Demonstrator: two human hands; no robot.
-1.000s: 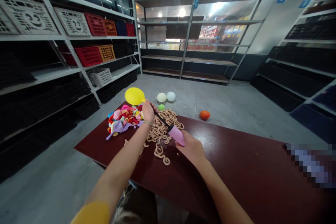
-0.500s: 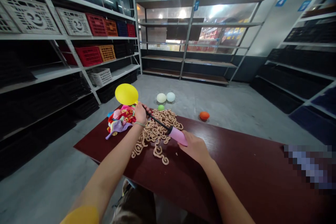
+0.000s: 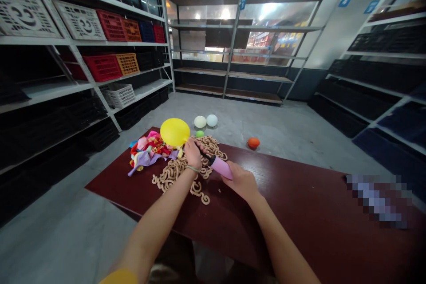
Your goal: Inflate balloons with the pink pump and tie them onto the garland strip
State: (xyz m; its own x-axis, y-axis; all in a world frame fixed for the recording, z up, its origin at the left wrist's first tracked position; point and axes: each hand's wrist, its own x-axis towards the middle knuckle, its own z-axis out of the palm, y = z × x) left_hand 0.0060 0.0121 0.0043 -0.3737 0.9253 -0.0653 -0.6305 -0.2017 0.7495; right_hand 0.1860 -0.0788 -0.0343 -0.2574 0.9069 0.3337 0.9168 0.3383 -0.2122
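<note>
A yellow balloon (image 3: 175, 132), round and partly blown up, stands out from the fingers of my left hand (image 3: 193, 154). Those fingers are closed around its neck and the dark front end of a hand balloon pump (image 3: 221, 167). The pump has a pink barrel with a black collar. My right hand (image 3: 241, 181) is wrapped around the rear of the pink barrel. Beneath my left hand lies a heap of beige, curly, rope-like pieces (image 3: 169, 174). Limp balloons (image 3: 148, 151) in many colours are piled just left of it.
The dark red table (image 3: 282, 195) carries all this, with a pixelated item (image 3: 377, 199) at its right. Beyond it, a cream balloon (image 3: 200, 121), a pale blue balloon (image 3: 212, 120), a green balloon (image 3: 199, 134) and an orange balloon (image 3: 253, 142) lie on the floor. Shelves with crates (image 3: 111, 67) stand left.
My left hand and the yellow balloon have come closer to the pink barrel, and less of the pump's black rod shows. The balloon sits lower and further right. The view has shifted slightly.
</note>
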